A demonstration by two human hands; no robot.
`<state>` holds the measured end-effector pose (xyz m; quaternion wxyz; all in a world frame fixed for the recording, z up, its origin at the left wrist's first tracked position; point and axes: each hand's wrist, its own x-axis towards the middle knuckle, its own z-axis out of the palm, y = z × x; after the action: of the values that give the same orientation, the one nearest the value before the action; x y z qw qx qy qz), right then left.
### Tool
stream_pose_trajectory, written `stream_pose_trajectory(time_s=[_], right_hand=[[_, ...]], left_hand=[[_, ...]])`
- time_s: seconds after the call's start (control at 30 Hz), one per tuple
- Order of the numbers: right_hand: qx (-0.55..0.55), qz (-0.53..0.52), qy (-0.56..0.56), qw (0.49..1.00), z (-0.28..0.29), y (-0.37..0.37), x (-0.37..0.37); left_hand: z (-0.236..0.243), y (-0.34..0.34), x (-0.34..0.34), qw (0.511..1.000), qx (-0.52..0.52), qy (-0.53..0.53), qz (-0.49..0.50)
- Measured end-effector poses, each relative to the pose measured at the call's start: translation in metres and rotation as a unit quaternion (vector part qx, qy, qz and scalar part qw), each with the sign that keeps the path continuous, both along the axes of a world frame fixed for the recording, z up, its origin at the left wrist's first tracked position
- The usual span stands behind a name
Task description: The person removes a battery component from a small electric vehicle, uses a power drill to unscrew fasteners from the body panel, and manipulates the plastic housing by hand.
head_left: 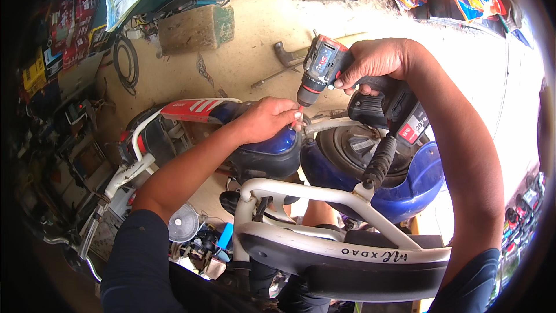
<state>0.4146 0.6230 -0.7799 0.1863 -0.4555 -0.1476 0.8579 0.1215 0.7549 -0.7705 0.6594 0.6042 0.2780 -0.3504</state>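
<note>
The right hand (379, 61) wraps around a red-and-black drill (324, 58) at one o'clock, nose toward seven. The left hand (267, 119), nearly closed, pinches a small red piece (300, 113) beneath it, beside a blue panel (282, 144); drill work seems unfinished, completed steps unclear.

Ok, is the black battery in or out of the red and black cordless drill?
In: the battery joins the drill past the right hand, no gap showing.
</note>
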Motion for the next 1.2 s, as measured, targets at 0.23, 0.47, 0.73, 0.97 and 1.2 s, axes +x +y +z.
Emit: stream_pose_trajectory(time_s=[0.23, 0.47, 0.73, 0.97, 1.2], right_hand=[[0.0, -0.009, -0.005, 1.0, -0.001, -0.001, 0.002], [0.0, -0.008, -0.011, 1.0, -0.004, -0.002, 0.002], [0.002, 0.007, -0.013, 1.0, 0.004, -0.002, 0.002], [0.068, 0.01, -0.088, 0.994, 0.02, -0.016, 0.021], [0.108, 0.032, -0.342, 0.933, 0.11, -0.014, 0.066]], left_hand=[[-0.003, 0.002, -0.003, 1.0, 0.002, -0.022, -0.013], [-0.002, 0.002, -0.004, 1.0, -0.012, -0.026, -0.001], [0.002, 0.004, 0.0, 0.998, -0.001, -0.037, -0.05], [0.007, 0.009, 0.004, 0.998, -0.051, -0.017, -0.032], [0.005, 0.006, 0.013, 0.998, 0.014, -0.009, -0.064]])
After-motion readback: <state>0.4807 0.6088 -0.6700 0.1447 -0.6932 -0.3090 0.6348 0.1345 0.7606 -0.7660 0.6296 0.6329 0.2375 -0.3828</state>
